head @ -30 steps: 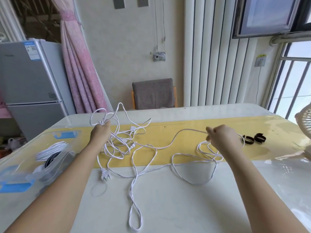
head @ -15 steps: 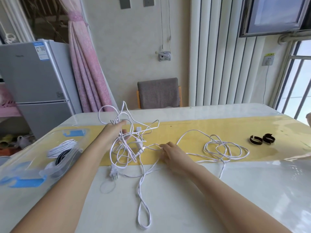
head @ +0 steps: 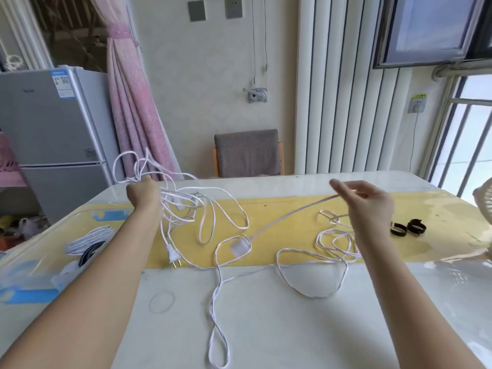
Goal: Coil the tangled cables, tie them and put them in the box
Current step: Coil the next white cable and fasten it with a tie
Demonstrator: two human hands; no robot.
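Cable [head: 241, 247] sprawls tangled across the worktop [head: 292, 328]. My left fingers [head: 138, 185] grip its bunched loops, and my right fingers [head: 344, 188], low beside the tangle 0.5 s ago, now pinch 1 strand taut, freeing length to coil.

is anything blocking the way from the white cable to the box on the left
Nothing visible does. The left hand grips the white cable bundle, and the clear box sits just left of that hand with nothing between them.
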